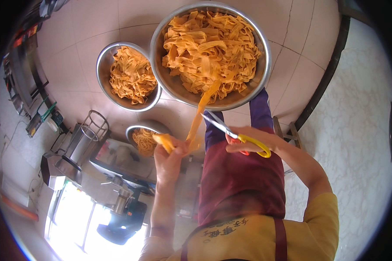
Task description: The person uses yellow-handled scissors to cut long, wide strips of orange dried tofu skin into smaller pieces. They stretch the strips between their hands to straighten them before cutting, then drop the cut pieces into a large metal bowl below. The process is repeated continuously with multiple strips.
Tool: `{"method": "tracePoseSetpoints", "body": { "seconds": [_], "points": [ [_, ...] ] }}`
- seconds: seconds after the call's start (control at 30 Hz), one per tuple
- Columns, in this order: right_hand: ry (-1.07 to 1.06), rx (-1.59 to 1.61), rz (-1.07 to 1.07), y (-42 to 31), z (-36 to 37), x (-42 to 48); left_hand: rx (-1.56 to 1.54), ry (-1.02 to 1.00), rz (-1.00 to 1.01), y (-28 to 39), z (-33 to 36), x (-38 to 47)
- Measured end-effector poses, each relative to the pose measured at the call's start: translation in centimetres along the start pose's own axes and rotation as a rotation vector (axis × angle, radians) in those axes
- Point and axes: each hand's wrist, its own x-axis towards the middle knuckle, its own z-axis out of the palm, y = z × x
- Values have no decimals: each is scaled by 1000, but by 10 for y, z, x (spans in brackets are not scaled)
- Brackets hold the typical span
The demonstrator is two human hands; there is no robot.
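My left hand point(171, 153) grips a bundle of flat orange-yellow strips, perhaps tofu skin or wide noodles. One long strip point(201, 112) runs from it up to the large steel basin point(212, 106), which is heaped with similar strips point(212, 49). In my right hand point(251, 138) is a pair of scissors point(220, 125) with yellow and red handles. The blades are slightly apart and point up and left, close to the right side of the long strip. Whether they touch it I cannot tell.
A smaller steel basin point(101, 81) of strips stands left of the large one. Below it, a steel bowl point(129, 130) holds thin noodle-like strands. A metal rack point(98, 120) and a black-edged container point(124, 163) are at lower left. A wooden stool point(294, 135) stands by the right wall.
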Motion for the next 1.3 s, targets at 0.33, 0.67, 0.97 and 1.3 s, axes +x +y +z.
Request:
{"method": "tracePoseSetpoints", "body": {
  "seconds": [0.33, 0.67, 0.97, 1.3],
  "points": [
    [-59, -275, -442, 2, 49, 24, -648, 102, -429, -18, 2, -22],
    [-129, -502, -476, -14, 72, -7, -422, 9, -465, 3, -11, -12],
    [-61, -80, -622, 10, 47, 20, 639, -57, -236, 10, 5, -41],
    [-44, -493, -623, -35, 74, 8, 934, 155, 610, -9, 10, -26]
  ]
}}
